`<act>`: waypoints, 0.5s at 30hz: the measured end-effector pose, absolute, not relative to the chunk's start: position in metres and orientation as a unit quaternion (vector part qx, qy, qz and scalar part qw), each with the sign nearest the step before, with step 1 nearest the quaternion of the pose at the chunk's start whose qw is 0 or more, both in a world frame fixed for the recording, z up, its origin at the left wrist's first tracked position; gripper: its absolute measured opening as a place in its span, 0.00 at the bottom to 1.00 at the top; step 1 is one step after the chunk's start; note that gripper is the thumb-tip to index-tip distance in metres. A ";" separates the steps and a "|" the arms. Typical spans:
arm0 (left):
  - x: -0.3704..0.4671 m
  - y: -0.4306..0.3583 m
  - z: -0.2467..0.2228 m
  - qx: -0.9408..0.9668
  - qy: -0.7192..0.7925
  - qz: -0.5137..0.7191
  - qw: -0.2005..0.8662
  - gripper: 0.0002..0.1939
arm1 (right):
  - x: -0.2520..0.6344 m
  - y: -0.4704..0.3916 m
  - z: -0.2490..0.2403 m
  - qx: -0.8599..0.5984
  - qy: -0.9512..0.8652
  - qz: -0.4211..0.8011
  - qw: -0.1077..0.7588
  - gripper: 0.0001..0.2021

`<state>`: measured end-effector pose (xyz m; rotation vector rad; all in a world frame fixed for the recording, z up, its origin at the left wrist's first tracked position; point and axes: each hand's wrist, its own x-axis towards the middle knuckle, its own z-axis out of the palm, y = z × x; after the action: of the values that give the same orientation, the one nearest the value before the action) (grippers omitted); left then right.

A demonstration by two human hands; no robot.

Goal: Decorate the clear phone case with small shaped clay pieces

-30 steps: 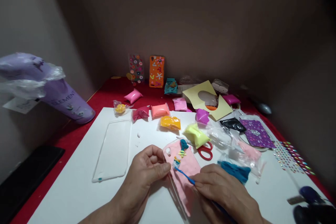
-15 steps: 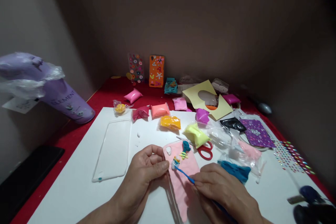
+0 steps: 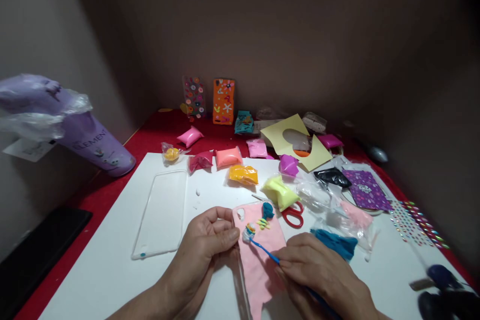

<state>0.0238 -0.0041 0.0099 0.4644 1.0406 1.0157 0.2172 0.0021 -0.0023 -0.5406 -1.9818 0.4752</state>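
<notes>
My left hand (image 3: pixel 208 242) grips the left edge of a clear phone case (image 3: pixel 244 287) with pink clay (image 3: pixel 258 272) spread over its back, thumb on top. Around the slim blue tool (image 3: pixel 265 251), the fingers of my right hand (image 3: pixel 318 265) are closed. The tool's far end meets a small white, orange and blue decoration (image 3: pixel 248 232) on the clay; its exact tip is hard to make out. A dark teal clay piece (image 3: pixel 267 210) and a yellow-green striped piece (image 3: pixel 263 223) sit near the top of the case. The pink clay's lower edge is ragged.
A second clear case (image 3: pixel 161 215) lies left on the white board (image 3: pixel 108 260). Beyond my hands are red-handled scissors (image 3: pixel 293 216), yellow clay (image 3: pixel 280 193) and several other clay packets. Teal clay (image 3: pixel 335 244) lies right; a purple bottle (image 3: pixel 101 145) leans at far left.
The phone case has shifted and turned slightly, showing more of the pink clay's lower edge. My left thumb has moved slightly left. The blue tool stays at the decoration.
</notes>
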 end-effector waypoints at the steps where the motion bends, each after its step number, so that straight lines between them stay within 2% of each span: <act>1: 0.024 -0.004 0.010 0.210 0.473 0.459 0.722 0.09 | 0.218 0.002 -0.002 -0.225 -0.818 0.199 0.490 0.19; 15: 0.022 -0.004 0.008 0.210 0.474 0.460 0.721 0.09 | 0.215 0.001 0.003 -0.241 -0.809 0.192 0.501 0.16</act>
<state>0.0223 -0.0037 0.0082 0.4644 1.0477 1.0163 0.2153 0.0008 0.0033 -0.5825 -1.9546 0.4642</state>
